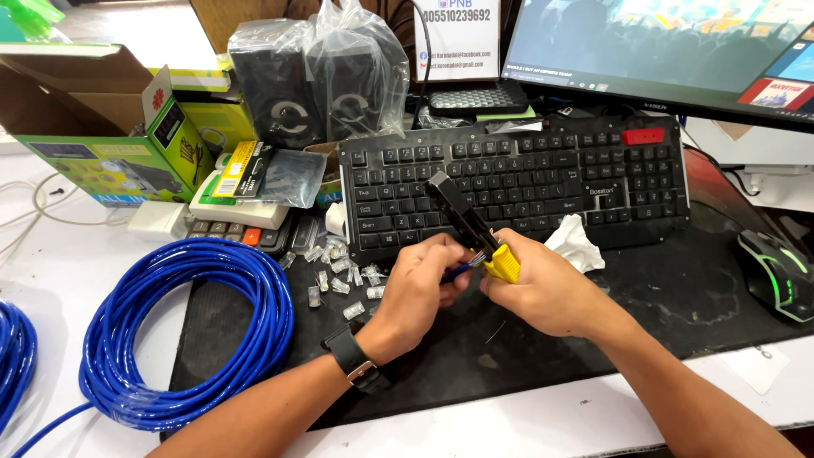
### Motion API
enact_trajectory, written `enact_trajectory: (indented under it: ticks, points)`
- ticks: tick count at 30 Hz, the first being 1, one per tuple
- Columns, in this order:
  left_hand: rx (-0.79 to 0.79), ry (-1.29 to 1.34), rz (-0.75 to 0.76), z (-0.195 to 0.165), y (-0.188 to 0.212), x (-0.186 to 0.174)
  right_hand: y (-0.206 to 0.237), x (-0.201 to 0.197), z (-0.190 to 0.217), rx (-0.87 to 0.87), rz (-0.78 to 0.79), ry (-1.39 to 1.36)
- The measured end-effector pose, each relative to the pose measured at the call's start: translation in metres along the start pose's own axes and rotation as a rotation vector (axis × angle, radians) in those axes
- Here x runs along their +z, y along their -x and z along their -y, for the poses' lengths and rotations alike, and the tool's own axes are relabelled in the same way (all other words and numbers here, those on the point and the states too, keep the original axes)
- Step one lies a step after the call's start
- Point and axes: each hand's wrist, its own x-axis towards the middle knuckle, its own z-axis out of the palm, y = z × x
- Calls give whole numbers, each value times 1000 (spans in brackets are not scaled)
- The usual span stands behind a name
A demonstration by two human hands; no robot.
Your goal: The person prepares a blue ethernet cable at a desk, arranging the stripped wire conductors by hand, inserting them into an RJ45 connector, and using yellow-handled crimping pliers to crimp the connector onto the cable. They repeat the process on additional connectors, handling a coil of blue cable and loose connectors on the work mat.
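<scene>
My left hand [420, 288] pinches the end of a blue network cable [456, 271], whose thin coloured wires fan out at the tip. My right hand [543, 288] grips a black crimping tool with yellow handles [475, 229], its black head pointing up over the keyboard. The wire ends sit right at the tool's jaws between my two hands. A black watch is on my left wrist [356, 363]. The rest of the cable lies as a large blue coil [182, 331] on the left of the desk.
Several clear plastic connectors [339, 276] lie scattered by the black keyboard [517, 178]. A crumpled white tissue [575, 242], a mouse [776, 271], a monitor [670, 51], bagged speakers [318, 80], a green open box [102, 127] and a calculator [229, 229] surround the black mat [661, 297].
</scene>
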Motion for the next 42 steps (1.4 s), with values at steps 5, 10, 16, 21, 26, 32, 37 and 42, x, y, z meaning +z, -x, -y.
enact_trajectory:
  ticks: [5,10,16,21,26,32,37,42]
  points:
    - [82,-260,-61,3,-1,5,-1,1,-1,-18,1,-28]
    - [104,-381,-117,5,-2,8,1,0,3,32,6,-3]
    - [116,-441,-129,3,-2,8,4,-1,7,41,30,-7]
    - [99,-468,-126,1,-3,8,3,0,5,69,27,-7]
    - [34,-332,-128,2,0,7,4,3,3,-7,9,-29]
    - [13,-134,-36,-1,3,2,4,3,6,42,15,-113]
    - [69,-326,-105,3,1,8,4,4,8,126,14,-143]
    - [158,-430,-125,7,3,10,4,8,2,82,-13,-81]
